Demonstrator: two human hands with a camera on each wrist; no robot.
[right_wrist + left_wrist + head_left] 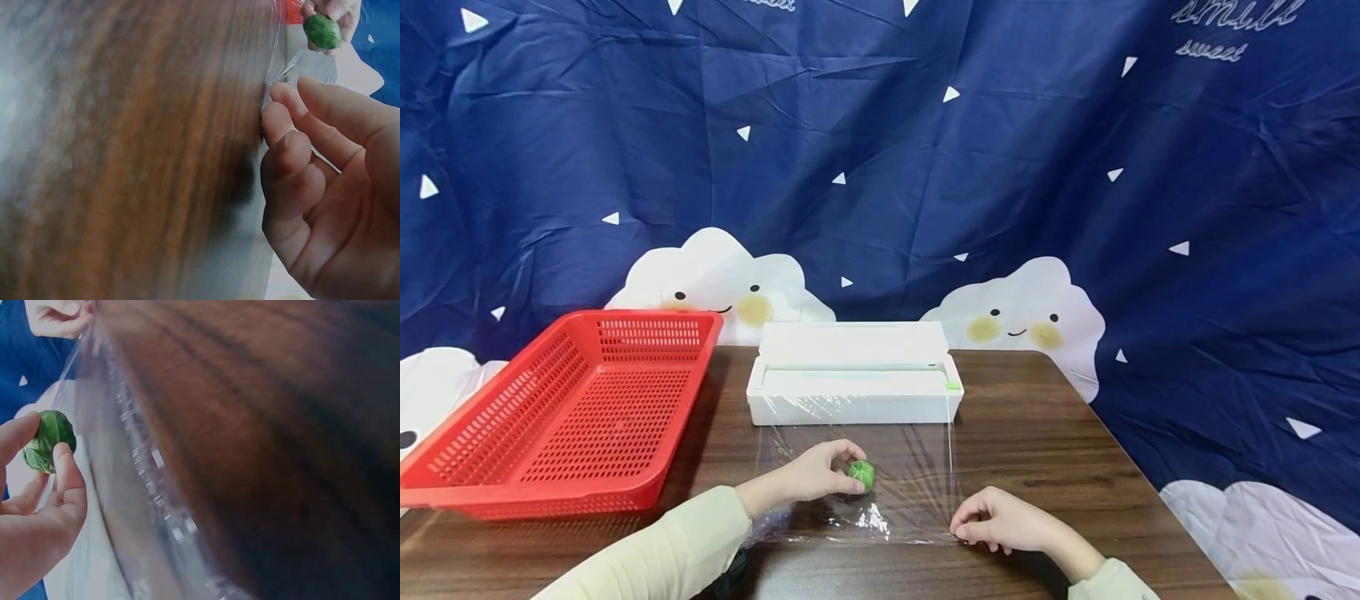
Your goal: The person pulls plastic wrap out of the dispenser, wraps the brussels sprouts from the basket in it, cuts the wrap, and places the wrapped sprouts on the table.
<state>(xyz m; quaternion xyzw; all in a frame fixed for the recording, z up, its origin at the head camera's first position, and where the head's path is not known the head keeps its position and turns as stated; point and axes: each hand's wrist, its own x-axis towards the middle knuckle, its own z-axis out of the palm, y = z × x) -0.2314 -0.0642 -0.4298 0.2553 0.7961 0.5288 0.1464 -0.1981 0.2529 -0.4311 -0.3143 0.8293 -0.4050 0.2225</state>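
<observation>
A small green Brussels sprout (862,475) is pinched between the thumb and fingers of my left hand (812,473), above the sheet of cling film. That clear cling film (913,487) stretches from the white dispenser box (853,408) towards me over the table. My right hand (1006,521) pinches the film's near right corner between thumb and fingertips. In the left wrist view the sprout (50,440) shows round and leafy, with the film's crinkled edge (150,481) beside it. The right wrist view shows the right hand (340,175) at the film's edge, its fingers curled.
The dispenser's lid (853,343) stands raised at the back, and a green piece (953,386) sits at its right end. On the left is a red slotted plastic basket (673,433). Behind the brown wooden table (1045,442) hangs a blue cloth (865,150) with clouds.
</observation>
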